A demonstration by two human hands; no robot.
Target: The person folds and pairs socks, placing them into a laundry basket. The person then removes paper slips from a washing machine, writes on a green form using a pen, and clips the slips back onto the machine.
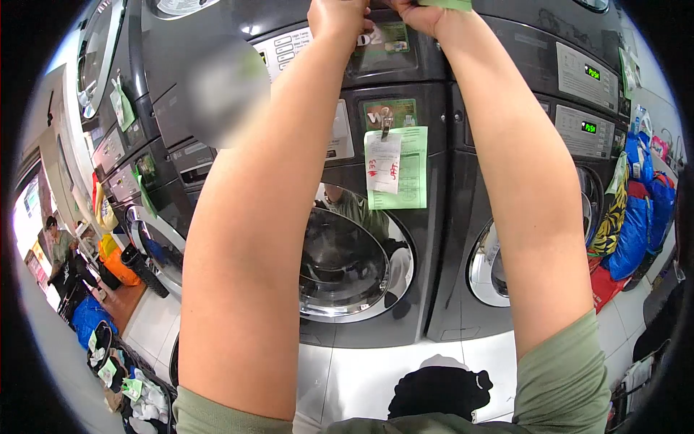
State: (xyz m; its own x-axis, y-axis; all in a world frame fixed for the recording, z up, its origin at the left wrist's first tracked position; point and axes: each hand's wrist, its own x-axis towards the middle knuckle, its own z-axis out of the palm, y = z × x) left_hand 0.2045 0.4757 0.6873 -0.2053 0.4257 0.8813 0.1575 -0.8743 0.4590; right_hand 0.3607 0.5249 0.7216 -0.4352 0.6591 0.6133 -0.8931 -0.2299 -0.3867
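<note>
Both my arms reach up to the top edge of the view, in front of a stack of dark machines. My left hand (338, 16) has its fingers curled in beside a label marked D2 (387, 45); what they hold, if anything, is hidden. My right hand (421, 17) is nearby on the right, its fingers mostly cut off by the frame. A green slip (450, 3) shows at the top edge by my right wrist. Below, a metal clip (387, 123) holds a green paper (410, 173) and a white slip with red writing (383, 163) on the lower machine.
A round glass door (343, 260) is shut beneath the papers. Green-lit displays (591, 72) are on the right machines, beside blue bags (629, 231). An open machine door (155, 242) and a laundry basket (159, 390) are at left; a person (61, 246) is farther back.
</note>
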